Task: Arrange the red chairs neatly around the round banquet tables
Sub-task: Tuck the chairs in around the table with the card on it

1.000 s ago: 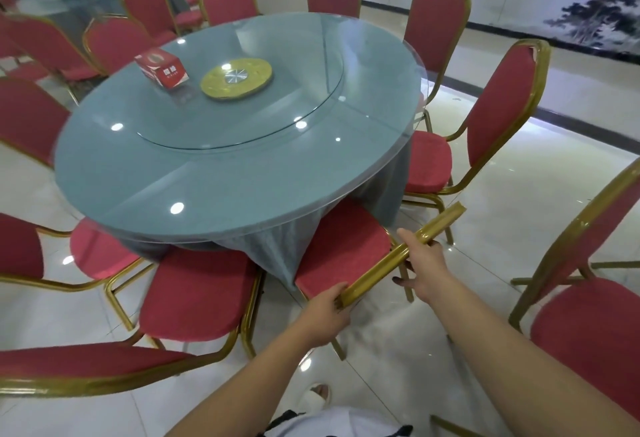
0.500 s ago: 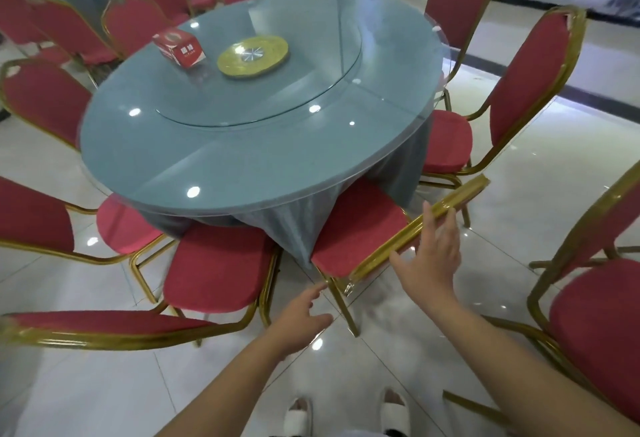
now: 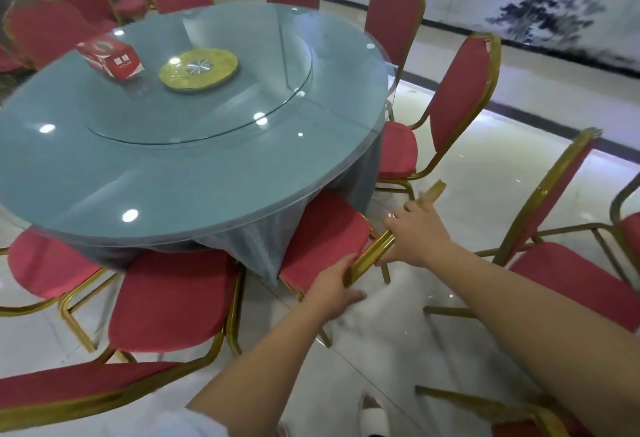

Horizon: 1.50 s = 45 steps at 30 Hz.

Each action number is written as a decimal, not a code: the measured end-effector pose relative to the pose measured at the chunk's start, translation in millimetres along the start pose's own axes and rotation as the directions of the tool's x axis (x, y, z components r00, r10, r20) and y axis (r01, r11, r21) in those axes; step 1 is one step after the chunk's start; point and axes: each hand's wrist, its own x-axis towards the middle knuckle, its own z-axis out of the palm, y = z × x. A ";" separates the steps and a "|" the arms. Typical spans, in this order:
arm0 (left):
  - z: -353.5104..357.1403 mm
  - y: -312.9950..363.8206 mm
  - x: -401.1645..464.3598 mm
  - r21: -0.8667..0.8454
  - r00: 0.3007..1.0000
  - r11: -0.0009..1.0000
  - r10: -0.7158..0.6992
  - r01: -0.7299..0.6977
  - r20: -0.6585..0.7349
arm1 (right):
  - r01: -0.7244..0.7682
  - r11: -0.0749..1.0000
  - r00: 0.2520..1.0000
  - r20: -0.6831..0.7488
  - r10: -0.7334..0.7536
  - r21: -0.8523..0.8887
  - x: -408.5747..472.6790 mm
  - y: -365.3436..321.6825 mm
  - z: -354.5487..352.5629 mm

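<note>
A: Fingers?
B: Left hand (image 3: 334, 289) & right hand (image 3: 417, 237) both curled round the gold top rail of one chair (image 3: 323, 228), lower centre of frame.
A: Chair pos?
B: Seat tucked partly under the round worktop (image 3: 194, 173), touching its cloth. Other red chairs ring it; one stands apart at right (image 3: 568, 274). Red box (image 3: 110, 59) & gold disc (image 3: 199, 69) upper left.

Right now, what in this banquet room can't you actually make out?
Head view only:
- Red box print: motion-blurred, unreadable.
- Backrest of the held chair: seen edge-on; both hands, left and right, cover its gold top rail.
- Round table legs: hidden by the grey cloth.
- Bottom-left chair: cut off by the frame edge.
</note>
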 end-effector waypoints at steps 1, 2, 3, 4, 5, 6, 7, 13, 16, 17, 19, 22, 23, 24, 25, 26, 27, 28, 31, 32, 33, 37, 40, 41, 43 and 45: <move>5.6 2.7 8.8 -0.008 1.000 1.000 0.003 -0.003 -0.020 | 0.018 1.000 1.000 -0.002 -0.018 -0.006 2.4 3.5 3.9; 9.8 5.0 16.4 -0.013 0.999 1.000 0.006 -0.006 -0.043 | 0.032 0.999 0.999 -0.007 -0.032 -0.012 5.1 7.5 8.1; 12.5 7.0 23.2 -0.011 0.998 1.000 0.010 -0.010 -0.058 | 0.044 0.999 0.999 -0.008 -0.045 -0.020 8.9 12.4 11.8; 14.4 10.0 29.1 -0.005 0.998 1.000 0.013 -0.014 -0.062 | 0.052 0.998 0.999 -0.003 -0.052 -0.027 12.1 17.9 12.9; 16.1 13.1 34.0 0.001 0.998 1.000 0.016 -0.016 -0.054 | 0.055 0.998 0.998 0.005 -0.055 -0.021 14.3 23.4 12.8; 17.9 16.1 38.3 0.008 0.999 1.000 0.019 -0.018 -0.045 | 0.052 0.999 0.999 0.011 -0.052 -0.006 15.4 28.2 11.5; 19.8 20.6 40.3 0.010 0.999 1.000 0.021 -0.021 -0.038 | 0.048 0.999 0.999 0.019 -0.048 0.008 15.9 33.0 10.7; 40.4 35.7 29.7 -0.037 0.999 0.999 0.034 -0.033 0.006 | 0.050 0.998 0.997 0.058 -0.051 0.023 -6.4 54.5 22.6; 45.8 37.4 26.3 -0.050 1.000 0.999 0.018 -0.018 0.001 | 0.045 0.997 0.997 0.063 -0.049 0.062 -12.7 56.8 26.7; 45.2 37.8 25.1 -0.063 1.000 0.998 0.012 -0.011 0.015 | 0.040 0.996 0.996 0.071 -0.046 0.082 -12.0 55.5 27.5; 40.3 37.0 19.5 -0.084 0.998 0.996 0.003 0.003 0.066 | 0.020 0.994 0.993 0.117 -0.032 0.107 -11.4 49.4 26.6; 26.5 29.2 -4.3 -0.089 0.998 0.996 -0.027 0.033 0.061 | 0.031 0.983 0.984 0.167 -0.062 0.183 -13.5 27.2 20.4; 21.1 22.6 -18.4 -0.106 0.998 0.993 -0.045 0.049 0.041 | 0.055 0.969 0.987 0.133 -0.089 0.241 -15.3 14.6 17.6; 15.7 13.1 -34.1 -0.128 0.998 0.990 -0.062 0.064 0.022 | 0.079 0.947 0.991 0.080 -0.109 0.312 -17.9 -0.3 14.9; 9.1 1.1 -51.2 -0.146 0.997 0.986 -0.083 0.082 0.001 | 0.105 0.916 0.992 0.027 -0.125 0.388 -20.8 -17.1 13.5; 1.9 -14.0 -69.0 -0.157 0.994 0.982 -0.108 0.103 -0.024 | 0.128 0.878 0.990 -0.008 -0.141 0.460 -25.0 -36.1 13.0; -7.7 -29.7 -87.2 -0.168 0.989 0.978 -0.139 0.128 -0.054 | 0.150 0.838 0.986 -0.014 -0.168 0.525 -29.3 -56.8 15.9; -19.5 -48.1 -107.3 -0.180 0.981 0.971 -0.173 0.155 -0.089 | 0.174 0.796 0.978 -0.009 -0.207 0.580 -34.9 -80.4 18.5; -56.6 -95.1 -159.8 -0.190 0.946 0.959 -0.250 0.212 -0.205 | 0.182 0.695 0.956 0.039 -0.290 0.695 -54.0 -142.3 36.2; -70.6 -110.8 -178.1 -0.192 0.935 0.957 -0.260 0.216 -0.240 | 0.180 0.671 0.948 0.056 -0.314 0.719 -60.5 -164.6 38.9; -84.8 -124.6 -195.4 -0.184 0.927 0.959 -0.259 0.214 -0.271 | 0.173 0.648 0.940 0.073 -0.335 0.741 -66.7 -186.7 38.9; -136.7 -181.0 -253.2 -0.122 0.902 0.971 -0.236 0.205 -0.360 | 0.140 0.586 0.922 0.111 -0.371 0.798 -86.5 -277.1 25.6; -172.6 -230.7 -288.1 0.003 0.891 0.983 -0.167 0.185 -0.422 | 0.116 0.550 0.931 0.103 -0.351 0.827 -96.0 -348.9 8.1; -183.4 -249.9 -299.0 0.041 0.885 0.982 -0.146 0.183 -0.443 | 0.106 0.531 0.935 0.097 -0.340 0.841 -98.1 -373.4 1.2; -202.7 -289.0 -319.2 0.104 0.871 0.973 -0.132 0.204 -0.474 | 0.099 0.500 0.946 0.074 -0.315 0.860 -100.6 -420.7 -13.2; -220.1 -322.1 -338.8 0.123 0.852 0.966 -0.138 0.229 -0.506 | 0.113 0.488 0.956 0.039 -0.290 0.865 -102.7 -461.5 -28.0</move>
